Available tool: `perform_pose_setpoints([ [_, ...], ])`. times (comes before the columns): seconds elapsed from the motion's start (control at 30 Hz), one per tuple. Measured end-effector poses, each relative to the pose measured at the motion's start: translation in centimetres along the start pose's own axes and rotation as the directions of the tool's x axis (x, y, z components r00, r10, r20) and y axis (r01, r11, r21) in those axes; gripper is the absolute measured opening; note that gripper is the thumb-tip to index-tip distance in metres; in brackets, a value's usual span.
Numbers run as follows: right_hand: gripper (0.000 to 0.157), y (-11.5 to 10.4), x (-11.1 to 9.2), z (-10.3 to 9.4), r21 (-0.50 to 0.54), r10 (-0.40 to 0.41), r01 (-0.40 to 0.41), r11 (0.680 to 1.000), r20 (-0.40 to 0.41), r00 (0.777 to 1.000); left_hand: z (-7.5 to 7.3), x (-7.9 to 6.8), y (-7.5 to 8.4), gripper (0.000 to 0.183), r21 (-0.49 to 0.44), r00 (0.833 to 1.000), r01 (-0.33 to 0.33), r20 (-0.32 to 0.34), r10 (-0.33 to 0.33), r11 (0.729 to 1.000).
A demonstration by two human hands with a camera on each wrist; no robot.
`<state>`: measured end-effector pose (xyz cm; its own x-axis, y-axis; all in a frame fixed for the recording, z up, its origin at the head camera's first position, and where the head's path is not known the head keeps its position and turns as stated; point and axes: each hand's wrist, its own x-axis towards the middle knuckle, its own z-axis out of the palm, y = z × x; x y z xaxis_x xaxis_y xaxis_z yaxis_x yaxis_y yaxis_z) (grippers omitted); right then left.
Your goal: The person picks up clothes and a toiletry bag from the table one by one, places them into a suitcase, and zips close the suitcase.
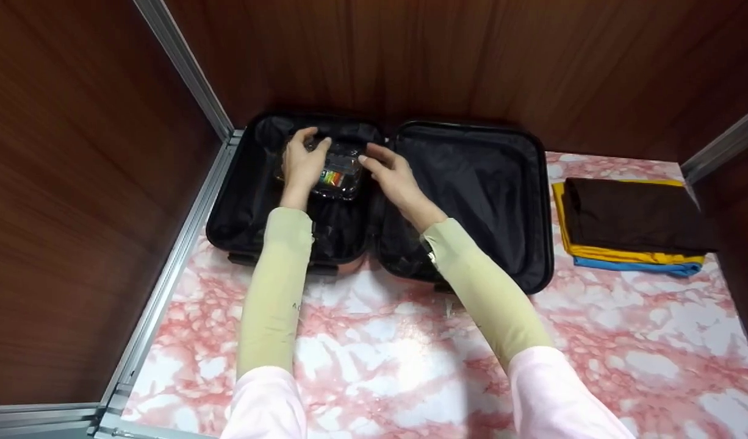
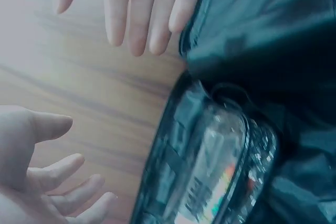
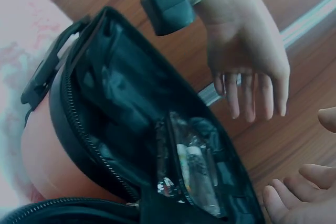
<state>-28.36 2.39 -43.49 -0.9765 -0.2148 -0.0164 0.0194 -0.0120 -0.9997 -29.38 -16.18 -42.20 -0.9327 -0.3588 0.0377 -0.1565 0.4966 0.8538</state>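
A clear plastic toiletry pouch (image 1: 342, 163) with black edging and a coloured label inside lies in the left half of an open black-lined suitcase (image 1: 343, 238). In the right wrist view, the pouch (image 3: 197, 174) shows small white tube-like items through its side. Over its left end is my left hand (image 1: 304, 163), which overlaps it in the head view. My right hand (image 1: 401, 183) hovers beside its right end, near the suitcase's hinge. Both wrist views show the hands apart from the pouch, their fingers loosely extended and nothing held between them.
To the right of the suitcase lies a folded stack, with a dark brown cloth (image 1: 639, 216) over yellow and blue ones. Wood-grain panels (image 1: 441, 61) stand close behind and at the sides. Metal rails (image 1: 185, 225) edge the red-and-white marbled surface (image 1: 374, 378).
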Motion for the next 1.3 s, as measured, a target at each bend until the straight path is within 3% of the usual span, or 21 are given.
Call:
perform_pose_setpoints([
  [0.2,0.048,-0.8,-0.7,-1.4,0.007,-0.079,0.079,0.997,-0.051,0.996,0.6,-1.2,1.7,0.048,-0.093,0.991,-0.134,-0.012,0.134,0.987],
  [0.43,0.045,-1.3,-1.5,-3.8,0.064,-0.160,0.169,0.983,-0.134,0.978,1.2,-2.9,3.4,0.051,-0.083,0.977,-0.215,-0.010,0.215,0.973],
  [0.6,0.044,-1.8,-2.2,-6.5,0.032,-0.217,0.227,0.973,-0.187,0.958,1.8,-3.9,4.3,0.051,-0.086,0.956,-0.292,-0.017,0.292,0.952],
  [0.83,0.045,-1.7,-3.8,-10.8,-0.039,-0.286,0.285,0.958,-0.231,0.930,3.0,-5.3,4.9,0.052,-0.068,0.937,-0.348,-0.015,0.348,0.935],
  [1.03,0.047,-1.4,-5.3,-13.9,-0.094,-0.324,0.311,0.946,-0.236,0.916,4.1,-6.4,5.0,0.053,-0.051,0.909,-0.417,-0.003,0.417,0.908],
  [1.3,0.049,-0.7,-7.8,-17.2,-0.170,-0.356,0.319,0.932,-0.281,0.891,5.8,-7.8,4.5,0.052,-0.096,0.900,-0.432,0.017,0.436,0.897],
])
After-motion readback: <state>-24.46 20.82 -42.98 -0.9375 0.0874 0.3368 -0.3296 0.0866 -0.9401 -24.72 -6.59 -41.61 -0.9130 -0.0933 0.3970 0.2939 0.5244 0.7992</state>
